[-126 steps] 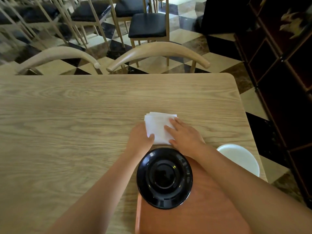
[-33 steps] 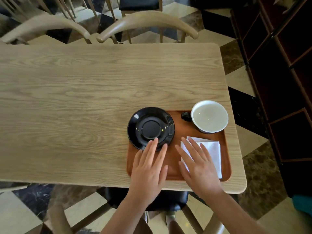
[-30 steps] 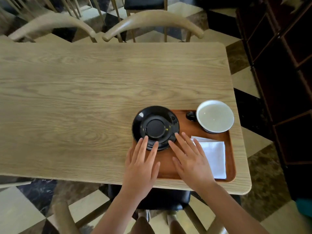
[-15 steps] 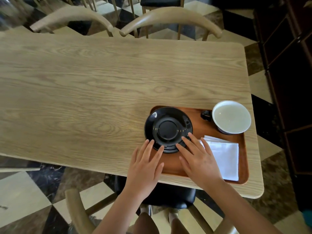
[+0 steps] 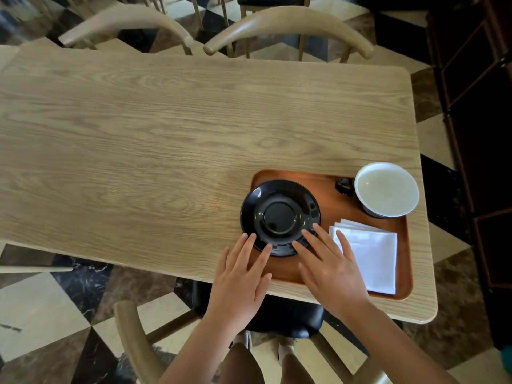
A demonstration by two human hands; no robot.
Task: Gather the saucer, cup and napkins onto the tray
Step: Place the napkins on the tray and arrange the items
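An orange-brown tray (image 5: 332, 209) lies at the table's near right corner. On its left part sits a black saucer (image 5: 279, 216), its left rim reaching over the tray's edge. A dark cup with a white inside (image 5: 386, 187) stands at the tray's far right corner, handle pointing left. Folded white napkins (image 5: 368, 256) lie on the tray's near right part. My left hand (image 5: 243, 278) and my right hand (image 5: 329, 270) are spread flat, fingertips touching the saucer's near rim. Neither hand holds anything.
The light wooden table (image 5: 166, 139) stretches left and away from the tray. Two curved wooden chair backs (image 5: 288, 23) stand along its far side. A chair (image 5: 133, 342) is below me at the near side. Dark shelving (image 5: 476, 106) lines the right.
The napkins went from the table onto the tray, and the cup now stands on the tray. My hands moved from the napkins to the saucer's near rim. The view has shifted.
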